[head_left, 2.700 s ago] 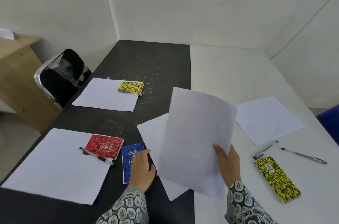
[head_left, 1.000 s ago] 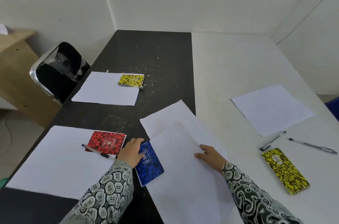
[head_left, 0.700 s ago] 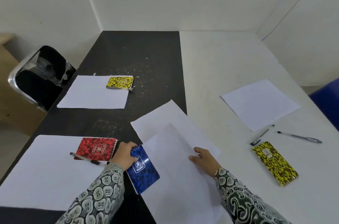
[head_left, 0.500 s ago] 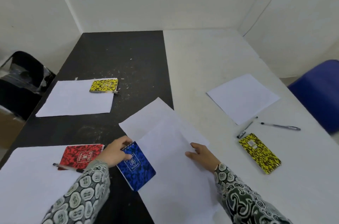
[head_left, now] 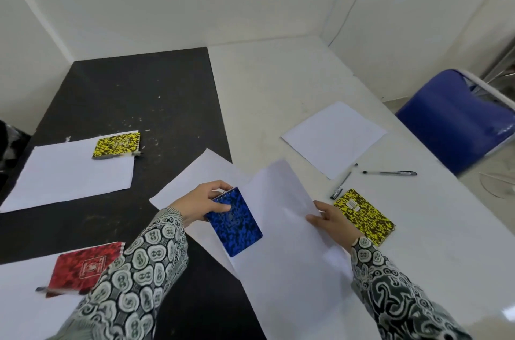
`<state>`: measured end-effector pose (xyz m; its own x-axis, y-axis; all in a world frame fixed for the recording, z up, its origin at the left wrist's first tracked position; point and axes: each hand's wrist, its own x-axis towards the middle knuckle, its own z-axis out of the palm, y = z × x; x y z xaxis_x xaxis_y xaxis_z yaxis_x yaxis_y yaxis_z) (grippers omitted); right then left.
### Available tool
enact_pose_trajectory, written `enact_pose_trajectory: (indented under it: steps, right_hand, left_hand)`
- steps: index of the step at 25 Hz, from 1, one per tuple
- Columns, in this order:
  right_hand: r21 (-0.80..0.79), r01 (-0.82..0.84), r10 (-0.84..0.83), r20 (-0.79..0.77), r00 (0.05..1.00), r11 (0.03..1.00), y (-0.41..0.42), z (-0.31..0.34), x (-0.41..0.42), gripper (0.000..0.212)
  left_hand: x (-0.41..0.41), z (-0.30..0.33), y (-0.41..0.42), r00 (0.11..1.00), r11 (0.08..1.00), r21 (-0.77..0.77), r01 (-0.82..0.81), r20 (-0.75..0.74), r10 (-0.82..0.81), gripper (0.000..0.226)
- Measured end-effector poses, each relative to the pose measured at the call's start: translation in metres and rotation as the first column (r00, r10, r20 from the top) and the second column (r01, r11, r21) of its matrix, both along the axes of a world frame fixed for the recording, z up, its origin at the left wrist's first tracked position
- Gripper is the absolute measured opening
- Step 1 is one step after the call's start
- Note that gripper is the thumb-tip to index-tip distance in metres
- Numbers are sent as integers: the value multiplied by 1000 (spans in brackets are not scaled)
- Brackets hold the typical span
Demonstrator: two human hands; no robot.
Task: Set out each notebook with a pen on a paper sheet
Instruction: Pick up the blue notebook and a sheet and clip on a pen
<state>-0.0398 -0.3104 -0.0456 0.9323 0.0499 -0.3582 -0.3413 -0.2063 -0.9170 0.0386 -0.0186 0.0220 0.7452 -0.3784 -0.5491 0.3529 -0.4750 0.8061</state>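
Observation:
My left hand (head_left: 202, 201) grips the top of a blue spiral notebook (head_left: 237, 224), which now lies over the left edge of a near paper sheet (head_left: 289, 261). My right hand (head_left: 330, 218) pinches that sheet's right edge, lifting it slightly. A second sheet (head_left: 195, 178) lies under it. A yellow notebook (head_left: 365, 217) rests on the white table beside two pens (head_left: 390, 173) (head_left: 341, 186) and a bare sheet (head_left: 334, 137). Further left, a yellow notebook (head_left: 117, 145) with a pen lies on a sheet (head_left: 69, 174), and a red notebook (head_left: 83, 267) with a pen on another.
A black table (head_left: 133, 94) adjoins a white table (head_left: 278, 83), both pushed against the white walls. A blue chair (head_left: 457, 116) stands at the right edge of the white table. A dark chair shows at the far left edge.
My left hand has carried the blue notebook to the right, from the black table onto the near sheet. My right hand has raised the sheet's edge. The view has swung right.

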Motion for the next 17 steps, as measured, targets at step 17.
enact_pose_trajectory:
  steps: [17]
  right_hand:
    - [-902, -76, -54, -109, 993, 425, -53, -22, 59, 30]
  left_hand:
    - [5, -48, -16, 988, 984, 99, 145, -68, -139, 39]
